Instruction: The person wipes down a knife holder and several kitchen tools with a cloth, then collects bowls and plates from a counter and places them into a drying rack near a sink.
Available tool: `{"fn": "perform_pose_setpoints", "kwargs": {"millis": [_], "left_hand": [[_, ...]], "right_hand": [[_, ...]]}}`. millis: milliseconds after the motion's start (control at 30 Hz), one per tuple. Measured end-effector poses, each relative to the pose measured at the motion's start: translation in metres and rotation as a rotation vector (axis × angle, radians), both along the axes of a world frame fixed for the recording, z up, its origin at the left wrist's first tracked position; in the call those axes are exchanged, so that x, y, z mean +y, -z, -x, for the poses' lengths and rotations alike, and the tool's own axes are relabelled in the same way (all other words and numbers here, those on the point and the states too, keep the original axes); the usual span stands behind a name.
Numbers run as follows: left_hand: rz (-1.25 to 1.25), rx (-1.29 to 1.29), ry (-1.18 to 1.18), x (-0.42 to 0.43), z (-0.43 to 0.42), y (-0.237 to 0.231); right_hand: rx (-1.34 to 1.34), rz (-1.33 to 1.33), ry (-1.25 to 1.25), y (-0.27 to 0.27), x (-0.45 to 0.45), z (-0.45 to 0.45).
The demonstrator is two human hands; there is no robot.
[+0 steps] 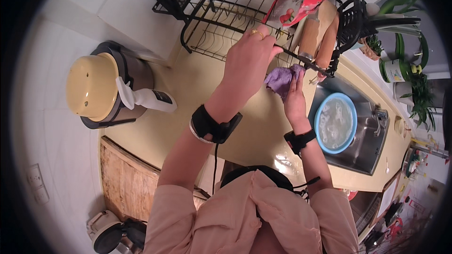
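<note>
My left hand (249, 61), with a ring on one finger, is curled over the front rail of a black wire dish rack (229, 24); its fingertips are hidden behind the hand. My right hand (296, 100) holds a crumpled purple cloth (280, 80) against the rack's rail, near the right end. Beneath both arms lies the yellowish countertop (257, 123). Rolling pins with wooden handles (309, 37) and a red-and-clear food bag (300, 3) rest in the rack, just beyond the cloth.
To the right, a blue basin (354, 113) of sudsy water sits in the steel sink (367, 148) beside a faucet (381, 118). A white spray bottle (152, 100) stands by a cooker (137, 74) topped with a yellow pot (91, 86). Potted plants (423, 102) line the windowsill.
</note>
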State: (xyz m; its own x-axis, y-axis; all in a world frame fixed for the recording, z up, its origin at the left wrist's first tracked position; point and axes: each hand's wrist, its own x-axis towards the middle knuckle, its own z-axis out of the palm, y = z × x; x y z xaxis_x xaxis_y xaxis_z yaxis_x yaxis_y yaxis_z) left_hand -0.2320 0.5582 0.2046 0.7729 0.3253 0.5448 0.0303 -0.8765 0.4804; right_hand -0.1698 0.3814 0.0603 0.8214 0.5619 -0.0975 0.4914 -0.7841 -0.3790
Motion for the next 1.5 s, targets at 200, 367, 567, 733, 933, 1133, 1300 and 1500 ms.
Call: {"fn": "perform_pose_setpoints", "kwargs": {"millis": [200,367,567,733,933,1133,1300,1500], "left_hand": [[0.032,-0.01,0.045,0.003,0.001,0.0],[-0.01,0.011,0.052,0.003,0.002,0.002],[-0.01,-0.005,0.034,0.002,-0.002,0.001],[0.002,-0.008,0.025,0.001,-0.002,0.002],[-0.051,-0.003,0.032,0.007,0.001,0.007],[-0.111,-0.123,0.059,0.01,-0.006,0.015],[-0.14,-0.022,0.085,0.013,0.003,0.007],[0.018,-0.023,0.131,0.005,0.008,-0.01]], "right_hand": [[-0.114,-0.226,-0.047,0.034,-0.021,0.054],[-0.214,-0.38,0.073,0.009,-0.009,0.008],[-0.242,-0.05,0.197,-0.004,-0.001,-0.029],[-0.189,0.089,0.062,0.042,-0.038,0.007],[-0.362,-0.393,-0.023,0.012,-0.015,0.019],[-0.181,-0.369,-0.269,-0.001,-0.005,0.029],[0.187,-0.459,-0.154,0.03,-0.034,0.05],[0.071,-0.616,-0.081,-0.011,-0.026,0.046]]}}
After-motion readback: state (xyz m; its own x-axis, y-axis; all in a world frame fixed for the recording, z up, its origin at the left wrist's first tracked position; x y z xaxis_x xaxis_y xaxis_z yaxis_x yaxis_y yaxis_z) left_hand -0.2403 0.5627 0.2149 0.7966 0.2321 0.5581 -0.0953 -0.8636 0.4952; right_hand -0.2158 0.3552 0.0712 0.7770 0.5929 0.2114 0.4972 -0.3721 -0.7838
